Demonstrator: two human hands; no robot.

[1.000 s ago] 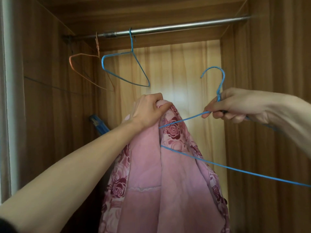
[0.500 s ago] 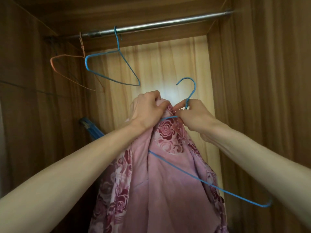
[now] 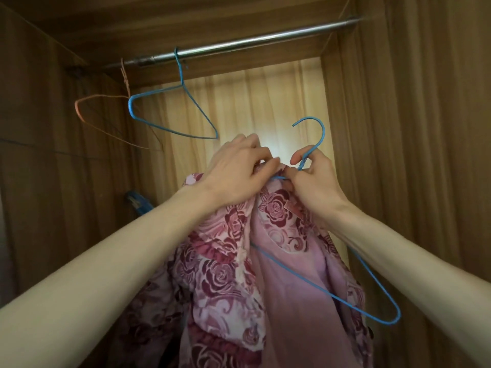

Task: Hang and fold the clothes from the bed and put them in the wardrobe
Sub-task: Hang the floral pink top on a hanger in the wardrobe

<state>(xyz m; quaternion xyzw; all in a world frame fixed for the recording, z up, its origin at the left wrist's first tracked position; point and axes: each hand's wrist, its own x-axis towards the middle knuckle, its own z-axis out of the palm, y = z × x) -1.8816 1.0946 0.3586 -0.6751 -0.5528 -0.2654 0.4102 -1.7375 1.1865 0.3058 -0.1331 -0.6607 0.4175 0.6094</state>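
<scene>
Pink rose-print garment (image 3: 233,274) hangs bunched in the left hand's (image 3: 233,173) curled fingers; the right hand (image 3: 313,181) pinches a blue wire hanger's (image 3: 322,296) neck.

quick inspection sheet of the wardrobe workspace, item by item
surface: nothing seen; the work is done in the air inside the wardrobe
job's things: pink rose-print garment held up; blue wire hanger partly inside it, its hook free and below the metal rail
clutter: empty blue hanger and empty orange hanger hang on the rail; a blue object low at the left, too hidden to name
grips: left hand grips the garment's top; right hand pinches the hanger's neck
cables: nothing seen
surroundings: wooden walls, beige curtain behind
</scene>
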